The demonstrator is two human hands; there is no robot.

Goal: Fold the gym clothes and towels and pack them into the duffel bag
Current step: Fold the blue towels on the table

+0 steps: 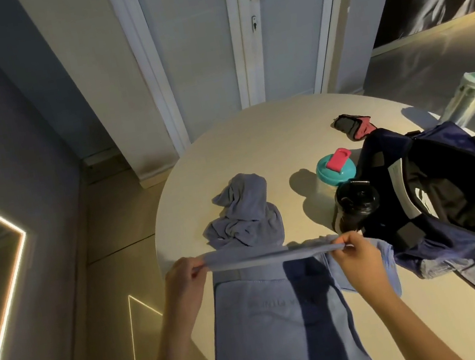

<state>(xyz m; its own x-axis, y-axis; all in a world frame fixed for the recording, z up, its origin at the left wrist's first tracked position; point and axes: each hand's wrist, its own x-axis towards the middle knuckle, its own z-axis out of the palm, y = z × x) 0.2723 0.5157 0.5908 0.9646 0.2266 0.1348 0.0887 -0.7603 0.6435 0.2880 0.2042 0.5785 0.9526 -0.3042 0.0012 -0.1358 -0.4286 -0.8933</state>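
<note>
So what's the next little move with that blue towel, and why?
Probably fold it: draw the pinched edge toward the body, over the rest. The left hand and right hand pinch the far edge of the blue terry towel, taut above the round beige table; its rest lies spread out.

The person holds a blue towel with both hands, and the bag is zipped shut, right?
Not quite: the head view shows the bag is open, not zipped shut. The left hand and right hand do hold a blue towel.
</note>
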